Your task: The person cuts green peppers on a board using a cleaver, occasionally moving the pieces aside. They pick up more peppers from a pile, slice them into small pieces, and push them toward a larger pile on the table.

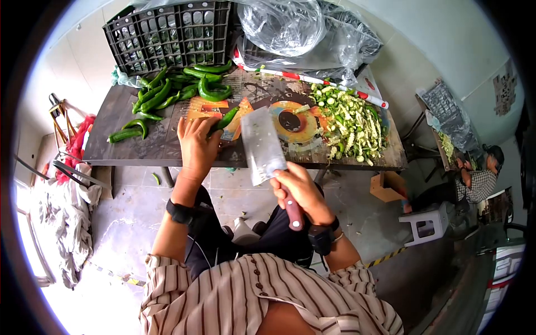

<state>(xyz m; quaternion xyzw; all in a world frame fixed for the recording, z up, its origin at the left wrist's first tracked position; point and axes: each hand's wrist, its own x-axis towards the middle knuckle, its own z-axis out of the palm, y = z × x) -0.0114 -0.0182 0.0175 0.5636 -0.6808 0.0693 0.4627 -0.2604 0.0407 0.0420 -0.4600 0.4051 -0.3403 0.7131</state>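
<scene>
My left hand [196,139] is closed around a green chili pepper [228,118], whose tip points up and to the right over the table's front part. In my right hand [301,190] is a cleaver [260,139], gripped by its brown handle, with the broad blade upright just right of the pepper and apart from it. A pile of whole green peppers [159,95] lies at the table's back left. Pale seedy pepper scraps [352,120] are heaped on the right side.
The dark table [111,148] carries a black crate [167,36] and plastic bags [285,25] along its back. A rolled striped sheet [335,85] lies behind the scraps. Right, another person [480,181] sits by a second table, near a white stool [424,223] and cardboard box [388,186].
</scene>
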